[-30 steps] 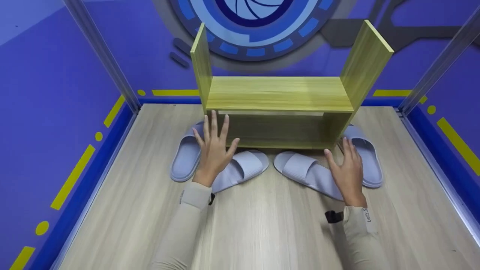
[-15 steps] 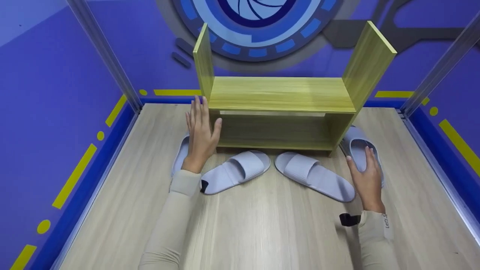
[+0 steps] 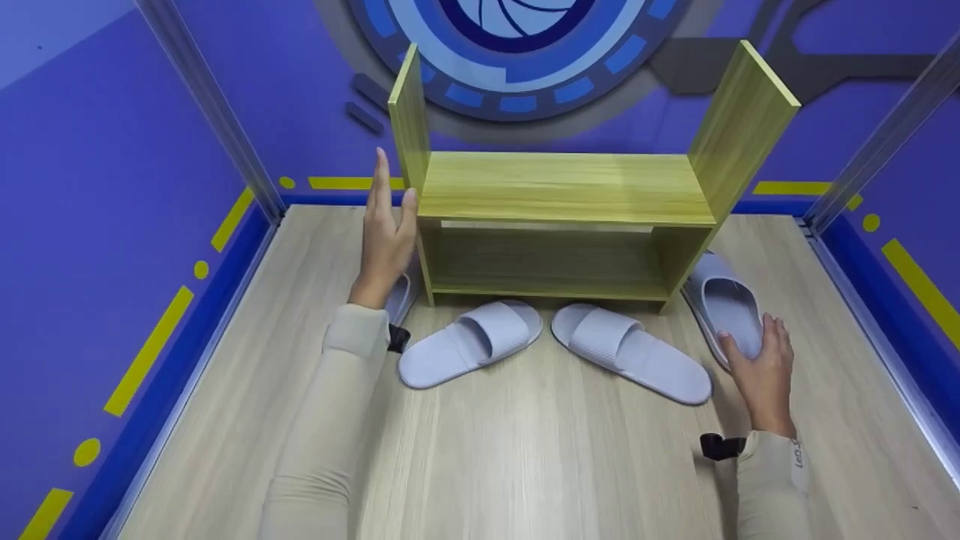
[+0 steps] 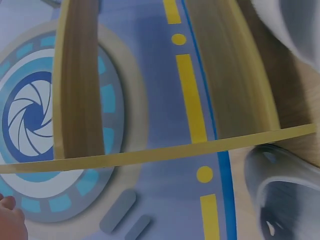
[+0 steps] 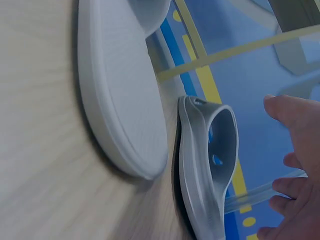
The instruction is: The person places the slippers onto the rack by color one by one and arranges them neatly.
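A yellowish wooden shoe rack (image 3: 562,187) with upright side panels stands against the back wall. My left hand (image 3: 385,244) is beside its left panel, fingers straight and thumb toward the rack; whether it touches is unclear. It partly covers a grey slipper (image 3: 400,296) left of the rack. My right hand (image 3: 763,375) holds nothing and hovers near the heel of the outer right grey slipper (image 3: 731,307), thumb apart and fingers loosely extended. In the right wrist view this hand (image 5: 305,165) is apart from the slipper (image 5: 200,165). Two pale open-toed slippers, left (image 3: 472,345) and right (image 3: 630,352), lie before the rack.
Purple-blue printed walls (image 3: 127,247) enclose the pale wooden floor (image 3: 540,465) at the back and both sides. Metal corner posts (image 3: 206,105) stand at the back corners.
My left hand has moved from in front of the rack leftward and up to beside its left panel. My right hand has moved right and toward me, uncovering the front right slipper.
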Demonstrator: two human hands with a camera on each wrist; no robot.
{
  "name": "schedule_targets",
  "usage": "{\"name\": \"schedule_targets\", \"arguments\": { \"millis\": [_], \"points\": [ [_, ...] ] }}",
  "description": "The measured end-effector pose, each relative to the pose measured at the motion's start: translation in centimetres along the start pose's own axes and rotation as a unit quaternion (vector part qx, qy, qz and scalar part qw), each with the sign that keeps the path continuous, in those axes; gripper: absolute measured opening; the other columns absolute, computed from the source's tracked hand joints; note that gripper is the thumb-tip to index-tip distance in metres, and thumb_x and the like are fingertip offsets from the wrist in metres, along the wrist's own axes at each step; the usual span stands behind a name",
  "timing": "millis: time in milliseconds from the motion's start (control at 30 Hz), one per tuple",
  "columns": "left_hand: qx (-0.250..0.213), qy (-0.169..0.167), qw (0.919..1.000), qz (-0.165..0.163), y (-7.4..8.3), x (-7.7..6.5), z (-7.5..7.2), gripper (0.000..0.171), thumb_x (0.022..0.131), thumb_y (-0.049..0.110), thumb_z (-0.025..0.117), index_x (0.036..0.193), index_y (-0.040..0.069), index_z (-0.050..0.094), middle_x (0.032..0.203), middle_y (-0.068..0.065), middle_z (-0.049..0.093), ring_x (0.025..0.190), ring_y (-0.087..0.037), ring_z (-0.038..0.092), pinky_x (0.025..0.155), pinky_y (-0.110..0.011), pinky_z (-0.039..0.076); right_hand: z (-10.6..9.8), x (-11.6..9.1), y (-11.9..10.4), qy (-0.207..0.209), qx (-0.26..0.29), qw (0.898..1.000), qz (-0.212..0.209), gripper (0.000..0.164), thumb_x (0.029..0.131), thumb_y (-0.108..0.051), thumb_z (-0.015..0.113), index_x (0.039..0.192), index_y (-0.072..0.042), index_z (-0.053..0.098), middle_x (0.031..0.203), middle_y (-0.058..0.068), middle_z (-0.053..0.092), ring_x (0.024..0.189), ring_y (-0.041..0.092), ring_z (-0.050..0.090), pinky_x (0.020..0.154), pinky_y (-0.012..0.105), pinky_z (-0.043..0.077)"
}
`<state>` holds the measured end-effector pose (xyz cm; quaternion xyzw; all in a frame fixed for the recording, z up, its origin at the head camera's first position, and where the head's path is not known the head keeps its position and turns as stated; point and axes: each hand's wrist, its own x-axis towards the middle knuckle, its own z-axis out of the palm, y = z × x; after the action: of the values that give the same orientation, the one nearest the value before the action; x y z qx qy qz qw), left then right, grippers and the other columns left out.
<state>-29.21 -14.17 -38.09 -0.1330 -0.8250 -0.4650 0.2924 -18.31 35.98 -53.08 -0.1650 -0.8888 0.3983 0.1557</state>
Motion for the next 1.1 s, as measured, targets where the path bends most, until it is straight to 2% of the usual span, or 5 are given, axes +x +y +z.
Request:
{"name": "schedule_targets", "arguments": {
  "millis": [333, 500, 800, 1000, 1100],
  "points": [
    [-0.055, -0.002, 0.9982, -0.023, 0.5, 2.2, -0.8, 0.061, 0.103, 0.032, 0.040, 0.156, 0.015, 0.013, 0.162, 0.001, 0.015, 0.147, -0.010, 0.018, 0.120, -0.025, 0.016, -0.4, -0.2, 1.9, -0.036, -0.002, 0.999, 0.041, 0.091, 0.090, -0.034, 0.064, 0.154, -0.002, 0.006, 0.160, 0.024, -0.003, 0.147, 0.042, -0.003, 0.119, 0.056, 0.006],
    [-0.070, -0.017, 0.9966, -0.040, 0.9, 3.3, -1.3, 0.060, 0.103, 0.030, 0.041, 0.156, 0.020, 0.014, 0.162, 0.002, 0.016, 0.148, -0.009, 0.017, 0.119, -0.025, 0.016, -0.3, -0.1, 2.6, -0.059, 0.005, 0.996, 0.066, 0.099, 0.089, -0.037, 0.065, 0.154, -0.004, -0.002, 0.159, 0.021, -0.011, 0.147, 0.041, -0.007, 0.119, 0.055, 0.005],
    [-0.092, -0.036, 0.9934, -0.058, 5.4, 4.4, -2.9, 0.057, 0.104, 0.021, 0.040, 0.155, 0.014, 0.016, 0.162, -0.001, 0.018, 0.147, -0.007, 0.017, 0.118, -0.021, 0.016, -0.2, 0.3, 3.4, -0.090, 0.014, 0.991, 0.102, 0.109, 0.086, -0.041, 0.068, 0.152, -0.005, -0.012, 0.158, 0.019, -0.018, 0.146, 0.040, -0.010, 0.119, 0.054, 0.004],
    [-0.098, -0.036, 0.9939, -0.036, 6.0, 5.0, -2.9, 0.057, 0.104, 0.020, 0.041, 0.155, 0.013, 0.018, 0.161, -0.002, 0.022, 0.146, -0.007, 0.022, 0.117, -0.021, 0.021, -0.1, 0.4, 4.0, -0.101, 0.010, 0.989, 0.112, 0.113, 0.085, -0.042, 0.068, 0.151, -0.002, -0.014, 0.157, 0.020, -0.020, 0.146, 0.039, -0.012, 0.120, 0.052, 0.002],
    [-0.103, -0.030, 0.9941, -0.018, 5.2, 5.5, -2.7, 0.056, 0.104, 0.019, 0.041, 0.155, 0.012, 0.019, 0.160, -0.002, 0.023, 0.145, -0.007, 0.025, 0.115, -0.020, 0.025, -0.1, 0.5, 4.1, -0.107, 0.011, 0.988, 0.112, 0.113, 0.086, -0.043, 0.068, 0.150, -0.001, -0.015, 0.156, 0.021, -0.021, 0.146, 0.040, -0.012, 0.120, 0.051, 0.001]
  ]
}}
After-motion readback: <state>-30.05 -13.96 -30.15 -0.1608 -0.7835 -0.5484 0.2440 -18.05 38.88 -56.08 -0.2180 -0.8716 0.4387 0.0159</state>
